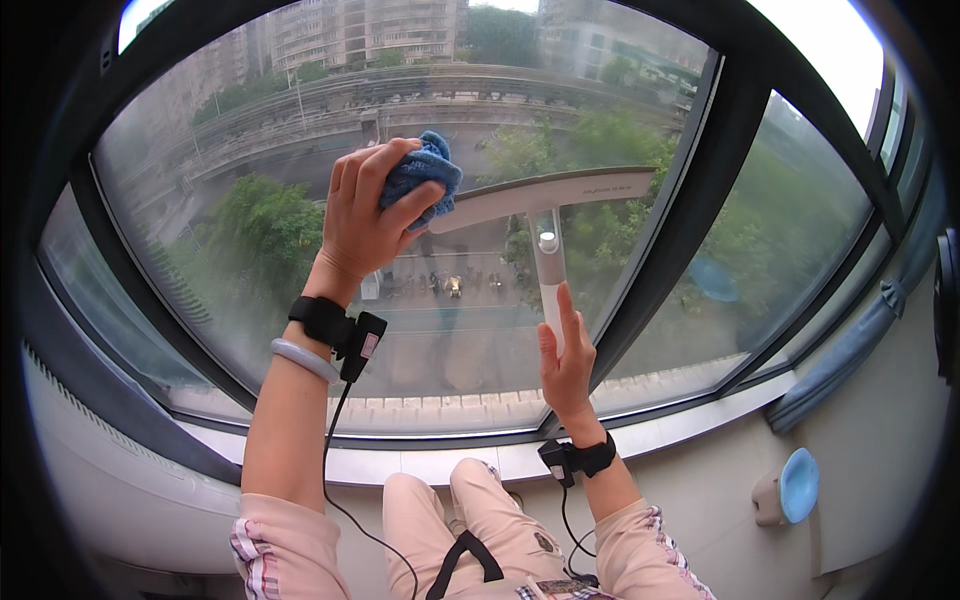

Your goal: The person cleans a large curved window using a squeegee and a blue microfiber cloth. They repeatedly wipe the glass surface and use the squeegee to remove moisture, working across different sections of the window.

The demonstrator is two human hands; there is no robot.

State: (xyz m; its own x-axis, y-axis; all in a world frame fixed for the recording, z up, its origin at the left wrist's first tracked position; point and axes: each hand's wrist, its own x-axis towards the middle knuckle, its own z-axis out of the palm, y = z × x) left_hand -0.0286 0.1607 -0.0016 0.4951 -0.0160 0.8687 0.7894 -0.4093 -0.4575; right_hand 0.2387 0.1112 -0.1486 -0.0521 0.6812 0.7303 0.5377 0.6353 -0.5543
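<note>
My left hand (360,202) grips a crumpled blue cloth (421,180) in front of a large window pane (247,150). In my right hand (568,367) is the white handle of a window squeegee (550,262), lying between thumb and forefinger. Part of the handle is hidden by the hand. The squeegee's wide white head, which bears writing, stretches across the glass with a dark blade along its upper edge. Its left end passes close behind the cloth; I cannot tell whether they touch.
Dark frames (675,240) divide the windows above a white sill (442,463). A tied blue-grey curtain (840,367) hangs at right, above a beige stool or bin with a blue top (799,486). A white appliance (112,465) stands at left. Black cables (330,465) run from both wrist straps.
</note>
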